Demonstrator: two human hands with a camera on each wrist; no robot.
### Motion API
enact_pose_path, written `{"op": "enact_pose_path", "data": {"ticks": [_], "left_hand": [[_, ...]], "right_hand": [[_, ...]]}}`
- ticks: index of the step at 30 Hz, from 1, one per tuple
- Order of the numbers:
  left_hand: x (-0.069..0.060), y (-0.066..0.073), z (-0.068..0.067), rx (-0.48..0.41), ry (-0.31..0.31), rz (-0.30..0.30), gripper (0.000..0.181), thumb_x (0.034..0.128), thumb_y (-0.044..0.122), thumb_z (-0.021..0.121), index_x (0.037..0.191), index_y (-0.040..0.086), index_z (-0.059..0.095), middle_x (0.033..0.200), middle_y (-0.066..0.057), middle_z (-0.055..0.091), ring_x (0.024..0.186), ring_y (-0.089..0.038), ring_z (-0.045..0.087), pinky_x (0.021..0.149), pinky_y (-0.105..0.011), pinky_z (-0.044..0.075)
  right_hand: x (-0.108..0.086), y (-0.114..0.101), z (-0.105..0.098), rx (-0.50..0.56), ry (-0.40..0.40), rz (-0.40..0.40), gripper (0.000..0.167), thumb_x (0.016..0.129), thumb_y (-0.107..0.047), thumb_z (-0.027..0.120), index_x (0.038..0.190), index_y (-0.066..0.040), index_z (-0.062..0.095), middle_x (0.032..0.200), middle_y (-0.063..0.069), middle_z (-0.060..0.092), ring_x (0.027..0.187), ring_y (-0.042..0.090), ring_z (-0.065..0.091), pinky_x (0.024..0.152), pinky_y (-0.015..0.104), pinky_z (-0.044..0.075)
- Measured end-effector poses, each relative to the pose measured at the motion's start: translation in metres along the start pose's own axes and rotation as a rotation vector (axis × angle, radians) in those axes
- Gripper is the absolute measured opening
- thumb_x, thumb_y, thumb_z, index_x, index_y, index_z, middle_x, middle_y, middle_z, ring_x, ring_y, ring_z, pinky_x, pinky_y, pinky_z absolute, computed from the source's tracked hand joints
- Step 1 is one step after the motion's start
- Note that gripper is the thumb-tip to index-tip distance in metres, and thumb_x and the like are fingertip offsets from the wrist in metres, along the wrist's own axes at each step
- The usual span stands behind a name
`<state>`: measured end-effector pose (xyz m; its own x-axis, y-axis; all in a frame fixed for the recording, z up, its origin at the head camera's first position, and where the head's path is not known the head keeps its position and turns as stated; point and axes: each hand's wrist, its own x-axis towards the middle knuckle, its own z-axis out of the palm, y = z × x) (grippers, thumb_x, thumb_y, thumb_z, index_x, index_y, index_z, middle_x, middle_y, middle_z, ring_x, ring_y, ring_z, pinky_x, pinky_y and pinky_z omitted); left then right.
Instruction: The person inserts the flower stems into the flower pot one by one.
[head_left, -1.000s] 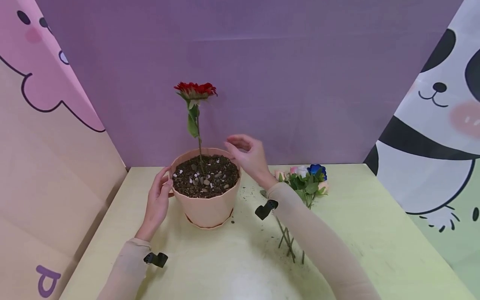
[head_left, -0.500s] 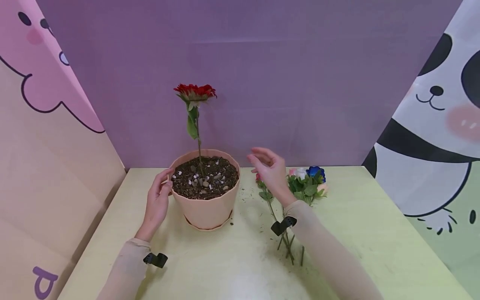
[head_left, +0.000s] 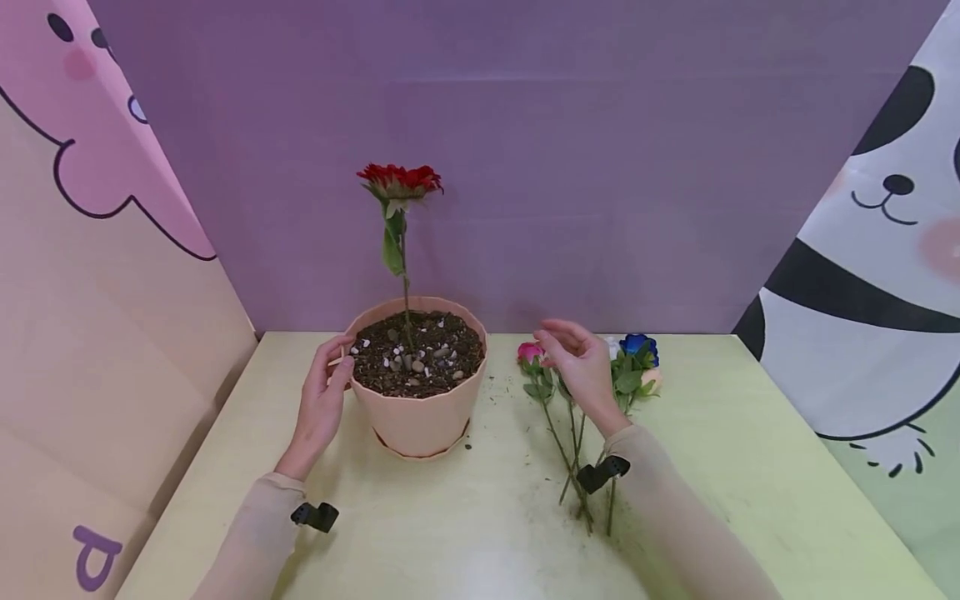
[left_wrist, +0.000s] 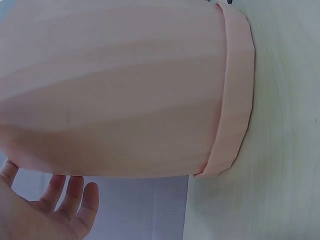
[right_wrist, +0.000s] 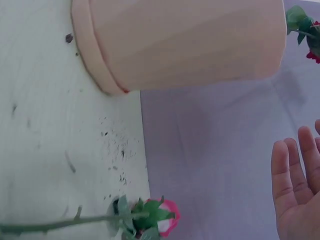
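A pink flowerpot (head_left: 423,421) full of dark soil (head_left: 390,379) stands on the table, with a red flower (head_left: 401,182) upright in it. My left hand (head_left: 321,408) rests against the pot's left side near the rim; in the left wrist view its relaxed fingers (left_wrist: 75,197) lie at the pot wall. To the right of the pot, my right hand (head_left: 588,371) is raised over the loose flowers with nothing in it, fingers relaxed. Those flowers include a pink rose (head_left: 529,352) and a blue rose (head_left: 640,348). The hand covers part of the bunch.
A purple backdrop (head_left: 570,167) rises directly behind the table (head_left: 480,517). Side panels carry a panda drawing (head_left: 862,333) and a pink cartoon (head_left: 142,192). Pebbles (head_left: 416,365) lie on the soil, and crumbs of soil are scattered on the tabletop right of the pot.
My right hand has moved away from the pot's right rim, rightward and down, to above the loose flowers. The left hand stays at the pot; the view has shifted slightly.
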<state>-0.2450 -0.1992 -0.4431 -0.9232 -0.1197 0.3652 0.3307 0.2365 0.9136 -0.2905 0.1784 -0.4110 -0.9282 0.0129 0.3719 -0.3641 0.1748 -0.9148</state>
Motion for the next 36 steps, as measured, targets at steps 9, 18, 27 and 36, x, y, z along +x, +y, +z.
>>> {"op": "enact_pose_path", "data": {"ticks": [9, 18, 27, 36], "left_hand": [[-0.001, 0.0, 0.003, -0.02, 0.016, 0.018, 0.04, 0.1142, 0.016, 0.043, 0.153, 0.005, 0.049, 0.137, -0.024, 0.056, 0.102, -0.001, 0.056, 0.088, -0.017, 0.048], [-0.002, 0.0, 0.003, 0.002, 0.011, 0.019, 0.043, 0.1147, 0.018, 0.041, 0.155, 0.008, 0.048, 0.139, -0.021, 0.055, 0.103, -0.001, 0.055, 0.089, -0.017, 0.047], [-0.001, -0.001, 0.003, 0.005, 0.021, 0.035, 0.042, 0.1145, 0.017, 0.041, 0.155, 0.007, 0.048, 0.139, -0.021, 0.055, 0.102, -0.001, 0.055, 0.088, -0.017, 0.048], [-0.003, 0.0, 0.003, 0.023, 0.008, 0.02, 0.044, 0.1151, 0.019, 0.039, 0.157, 0.01, 0.046, 0.142, -0.02, 0.053, 0.108, 0.0, 0.054, 0.091, -0.018, 0.048]], "right_hand": [[-0.011, 0.012, -0.023, -0.038, 0.025, 0.016, 0.032, 0.104, -0.021, 0.07, 0.13, -0.002, 0.072, 0.109, -0.002, 0.082, 0.089, 0.0, 0.075, 0.074, 0.028, 0.064], [-0.023, 0.023, -0.048, -0.038, 0.055, 0.083, 0.036, 0.106, -0.022, 0.067, 0.135, 0.001, 0.069, 0.104, -0.018, 0.079, 0.088, 0.001, 0.075, 0.073, 0.029, 0.064], [-0.038, 0.041, -0.073, -0.072, 0.099, 0.15, 0.039, 0.106, -0.023, 0.067, 0.135, 0.003, 0.067, 0.1, -0.02, 0.078, 0.087, 0.001, 0.076, 0.074, 0.027, 0.064], [-0.053, 0.057, -0.1, -0.109, 0.091, 0.234, 0.044, 0.106, -0.02, 0.067, 0.138, 0.009, 0.062, 0.1, -0.02, 0.078, 0.089, 0.003, 0.076, 0.075, 0.026, 0.064]]}}
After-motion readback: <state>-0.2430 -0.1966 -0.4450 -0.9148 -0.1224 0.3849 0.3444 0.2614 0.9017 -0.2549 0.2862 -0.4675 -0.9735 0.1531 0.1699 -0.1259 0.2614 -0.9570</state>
